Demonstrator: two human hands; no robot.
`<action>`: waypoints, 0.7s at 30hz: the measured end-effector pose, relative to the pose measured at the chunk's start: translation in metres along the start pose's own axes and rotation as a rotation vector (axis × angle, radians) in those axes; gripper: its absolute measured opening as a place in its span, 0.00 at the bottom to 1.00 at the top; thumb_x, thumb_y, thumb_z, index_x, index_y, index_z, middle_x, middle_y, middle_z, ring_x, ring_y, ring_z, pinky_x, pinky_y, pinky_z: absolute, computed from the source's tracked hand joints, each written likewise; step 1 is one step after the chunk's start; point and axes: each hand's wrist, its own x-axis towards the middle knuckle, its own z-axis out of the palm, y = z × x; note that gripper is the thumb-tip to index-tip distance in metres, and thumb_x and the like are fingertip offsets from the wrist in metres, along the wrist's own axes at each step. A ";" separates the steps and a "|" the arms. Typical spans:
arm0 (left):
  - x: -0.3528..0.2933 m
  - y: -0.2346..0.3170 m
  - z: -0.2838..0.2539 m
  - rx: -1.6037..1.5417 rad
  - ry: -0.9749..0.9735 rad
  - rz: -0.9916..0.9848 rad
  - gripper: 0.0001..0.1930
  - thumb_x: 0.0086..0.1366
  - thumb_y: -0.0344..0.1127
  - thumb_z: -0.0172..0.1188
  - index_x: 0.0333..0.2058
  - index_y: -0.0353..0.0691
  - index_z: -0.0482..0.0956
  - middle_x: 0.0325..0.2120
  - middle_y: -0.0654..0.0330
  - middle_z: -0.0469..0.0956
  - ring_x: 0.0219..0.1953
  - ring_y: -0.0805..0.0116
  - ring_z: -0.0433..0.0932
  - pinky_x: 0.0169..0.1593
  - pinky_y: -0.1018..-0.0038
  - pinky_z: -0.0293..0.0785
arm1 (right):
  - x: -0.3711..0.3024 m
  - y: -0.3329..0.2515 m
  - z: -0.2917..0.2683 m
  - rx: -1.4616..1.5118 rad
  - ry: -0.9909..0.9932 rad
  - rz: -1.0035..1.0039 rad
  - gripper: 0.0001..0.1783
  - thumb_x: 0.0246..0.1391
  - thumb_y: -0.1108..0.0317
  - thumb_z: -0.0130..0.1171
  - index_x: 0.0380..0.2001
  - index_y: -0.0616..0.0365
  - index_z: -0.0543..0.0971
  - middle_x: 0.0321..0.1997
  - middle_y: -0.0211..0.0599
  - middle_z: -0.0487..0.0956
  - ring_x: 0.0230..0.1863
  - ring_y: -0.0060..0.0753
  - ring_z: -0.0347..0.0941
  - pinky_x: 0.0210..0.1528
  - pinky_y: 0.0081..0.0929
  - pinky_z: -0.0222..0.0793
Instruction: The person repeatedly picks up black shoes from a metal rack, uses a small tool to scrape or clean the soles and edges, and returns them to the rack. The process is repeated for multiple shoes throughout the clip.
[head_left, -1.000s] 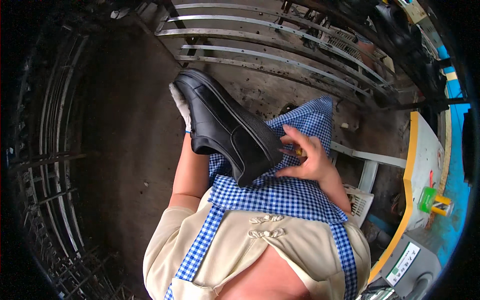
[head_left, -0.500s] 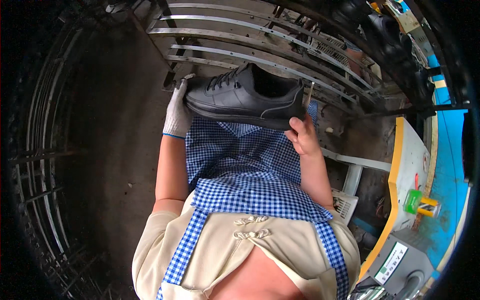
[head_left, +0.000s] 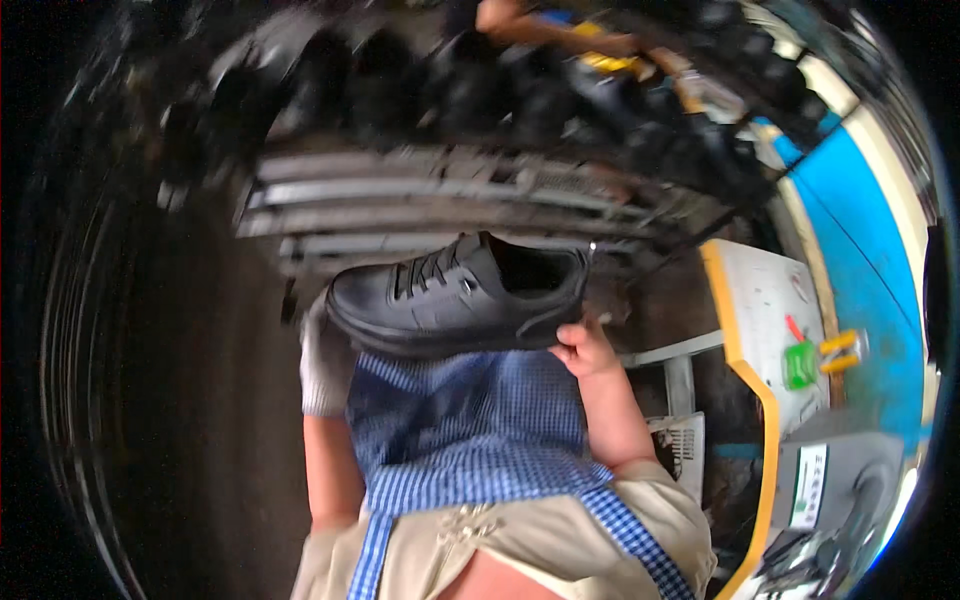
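Observation:
Across my front is a black lace-up shoe [head_left: 440,312], its toe to the left and its opening facing up. My left hand [head_left: 326,352], in a white knitted glove, is closed around the toe end; its fingers are largely hidden by the shoe. Bare, my right hand [head_left: 583,348] grips the heel end low on the sole, thumb on the near side. A thin metal tip [head_left: 592,246] shows just behind the heel collar; what it belongs to is hidden.
Ahead stands a metal rail rack [head_left: 400,192], with a blurred row of black shoes [head_left: 380,85] above it. Another person's arm [head_left: 565,38] reaches in beyond. At right are a yellow-edged white board [head_left: 745,300], a green jar [head_left: 800,367] and a grey machine housing [head_left: 850,480].
The view has tilted up, bringing the shoe row and the other person's arm into sight. Shoe and hands appear lower and further left. Both hands keep their hold.

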 end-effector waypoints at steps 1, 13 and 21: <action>0.006 0.000 -0.005 -0.013 -0.029 -0.028 0.24 0.69 0.55 0.49 0.55 0.45 0.70 0.43 0.66 0.73 0.41 0.72 0.71 0.44 0.73 0.69 | 0.001 -0.019 -0.006 0.046 -0.049 -0.097 0.36 0.35 0.79 0.62 0.54 0.53 0.68 0.39 0.36 0.77 0.17 0.24 0.67 0.13 0.18 0.61; 0.005 -0.026 -0.079 -0.082 0.198 -0.069 0.15 0.68 0.46 0.56 0.46 0.43 0.72 0.31 0.66 0.72 0.29 0.72 0.68 0.34 0.75 0.67 | -0.039 -0.349 0.072 -0.269 0.558 -1.968 0.23 0.47 0.76 0.67 0.45 0.54 0.68 0.29 0.27 0.75 0.14 0.14 0.62 0.15 0.15 0.57; 0.011 -0.041 -0.091 -0.079 0.142 -0.068 0.25 0.69 0.49 0.52 0.58 0.41 0.65 0.43 0.62 0.72 0.40 0.67 0.71 0.44 0.71 0.71 | 0.022 -0.535 0.036 -0.634 0.756 -1.516 0.49 0.39 0.50 0.75 0.60 0.60 0.63 0.41 0.41 0.79 0.27 0.27 0.74 0.28 0.26 0.71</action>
